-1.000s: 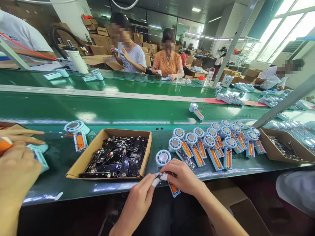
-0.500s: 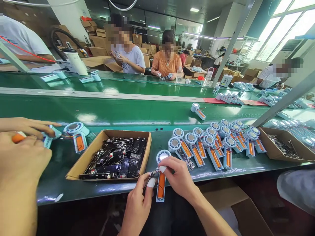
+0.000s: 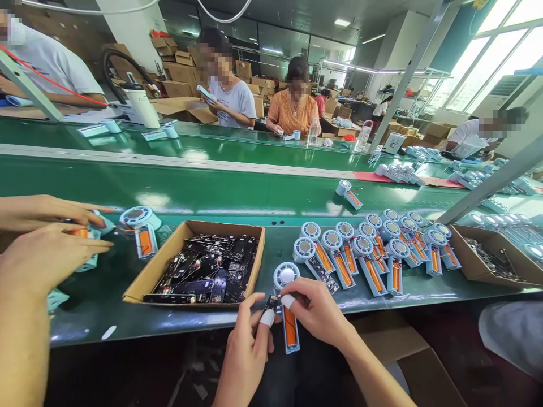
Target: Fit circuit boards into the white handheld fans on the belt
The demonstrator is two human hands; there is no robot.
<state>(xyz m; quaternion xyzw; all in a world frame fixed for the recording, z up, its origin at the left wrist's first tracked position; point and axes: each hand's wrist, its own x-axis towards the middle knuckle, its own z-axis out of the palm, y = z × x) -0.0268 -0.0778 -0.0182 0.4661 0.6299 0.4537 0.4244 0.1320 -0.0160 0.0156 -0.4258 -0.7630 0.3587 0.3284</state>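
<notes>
My left hand [image 3: 246, 350], with a white cover on its thumb, pinches a small black circuit board [image 3: 270, 303] at the table's front edge. Thumb and fingers of my right hand [image 3: 316, 311] are closed at the board's far end; what they grip is too small to make out. A white cover is on the right thumb too. Just below and behind both hands lies a light-blue fan housing [image 3: 287, 275] with a round head. Its handle is open, showing an orange battery [image 3: 291, 328], and juts over the table edge.
An open carton of circuit boards [image 3: 258, 257] stands left, another carton [image 3: 460, 249] far right. Several fan housings [image 3: 362, 246] crowd the right side. At left, a co-worker's hands [image 3: 55, 243] handle a housing. Beyond runs a green conveyor [image 3: 237, 189], with people seated across it.
The circuit board has tilted so its face shows more, and both hands have shifted slightly right in view. The co-worker's hands at left have closed together over a housing.
</notes>
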